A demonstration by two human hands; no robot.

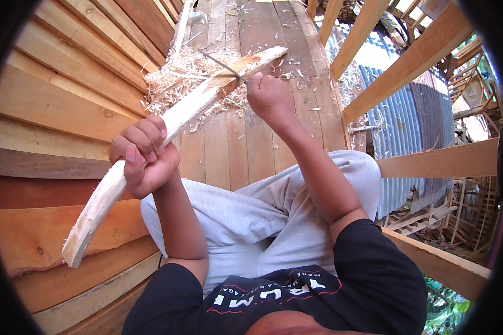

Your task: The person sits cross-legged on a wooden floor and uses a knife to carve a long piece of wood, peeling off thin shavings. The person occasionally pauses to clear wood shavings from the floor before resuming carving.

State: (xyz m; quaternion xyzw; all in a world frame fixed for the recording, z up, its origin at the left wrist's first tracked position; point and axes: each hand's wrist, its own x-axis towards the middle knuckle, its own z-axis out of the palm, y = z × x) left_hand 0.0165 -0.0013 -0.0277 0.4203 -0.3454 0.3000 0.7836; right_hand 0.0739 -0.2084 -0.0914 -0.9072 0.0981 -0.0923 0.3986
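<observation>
A long, pale stick of whittled wood (198,103) slants from the lower left up to the far middle, with browner patches near its far end. My left hand (145,153) is wrapped round its nearer half. Beyond that, my right hand (270,99) is closed in a fist beside the stick's far part. From this fist a thin, dark knife blade (222,64) reaches leftward across the wood. The handle is hidden inside my fingers. Whether the edge is biting into the stick cannot be made out.
Curly wood shavings (170,84) are heaped on the plank floor (218,148) against the board wall (67,100) at left. A wooden railing (430,162) runs along the right, with corrugated metal sheets (394,120) beyond it. My crossed legs (229,212) lie beneath my arms.
</observation>
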